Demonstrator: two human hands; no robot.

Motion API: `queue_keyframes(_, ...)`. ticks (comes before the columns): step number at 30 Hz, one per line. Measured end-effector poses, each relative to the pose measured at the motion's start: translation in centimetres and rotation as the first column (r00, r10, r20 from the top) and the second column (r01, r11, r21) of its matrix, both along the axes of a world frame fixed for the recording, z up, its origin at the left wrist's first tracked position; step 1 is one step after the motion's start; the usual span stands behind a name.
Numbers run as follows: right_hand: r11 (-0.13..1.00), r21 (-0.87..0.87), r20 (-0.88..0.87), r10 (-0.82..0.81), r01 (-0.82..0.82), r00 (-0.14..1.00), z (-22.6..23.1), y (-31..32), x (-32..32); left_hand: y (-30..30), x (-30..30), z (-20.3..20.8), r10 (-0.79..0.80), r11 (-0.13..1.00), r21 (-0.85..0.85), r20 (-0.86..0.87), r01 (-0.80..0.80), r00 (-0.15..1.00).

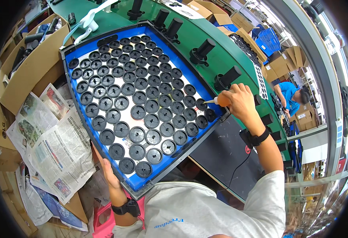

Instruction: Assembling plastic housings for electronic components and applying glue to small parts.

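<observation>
My right hand (242,102) is closed around a small squeeze bottle (223,100) of amber liquid. Its thin pale nozzle points left, the tip right at a black round disc (201,104) near the tray's right corner. Rows of similar black discs, each with a raised centre, cover the white bottom of a large blue tray (155,179) with a dark rim. My left hand (110,174) lies against the tray's near left edge and holds it there; the tray partly hides its fingers. The tray sits at an angle, its far part over the green table.
Black cylindrical parts (202,50) on flanged bases stand along the green table (217,31). A white fan-like part (90,22) is by the tray's far left corner. Left are a cardboard box (35,63) and newspapers (63,154). A person in blue (291,95) works at right.
</observation>
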State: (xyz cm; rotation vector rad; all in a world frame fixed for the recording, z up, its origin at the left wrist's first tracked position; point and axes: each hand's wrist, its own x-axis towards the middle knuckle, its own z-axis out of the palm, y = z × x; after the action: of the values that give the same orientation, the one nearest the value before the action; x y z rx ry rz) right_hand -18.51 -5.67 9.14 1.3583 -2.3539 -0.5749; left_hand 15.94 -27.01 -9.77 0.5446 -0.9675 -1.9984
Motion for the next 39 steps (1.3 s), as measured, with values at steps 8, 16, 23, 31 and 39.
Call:
queue_keyframes(8,0.982,-0.135,0.347,-0.082,0.136,0.934,2.0,0.9,0.0,-0.3,0.4,-0.5,-0.076,0.995,0.066,-0.057,0.08,0.995)
queue_keyframes(16,0.243,-0.728,0.658,0.511,0.641,0.553,0.6,10.9,0.2,-2.1,0.9,1.4,0.083,0.883,-0.451,0.427,0.132,0.901)
queue_keyframes(23,0.176,-0.643,0.724,0.456,0.745,0.518,-10.0,17.8,1.6,-1.7,-2.7,15.5,0.189,0.488,-0.816,0.445,0.309,0.876)
queue_keyframes(31,0.227,-0.624,0.759,0.404,0.748,0.51,-15.8,22.4,4.3,4.6,-25.4,13.7,-0.082,-0.312,-0.767,0.609,0.56,0.789)
queue_keyframes(39,0.363,-0.68,0.721,0.176,0.637,0.67,-7.7,31.1,9.5,7.5,-34.2,7.4,0.073,-0.405,-0.594,0.737,0.695,0.672)
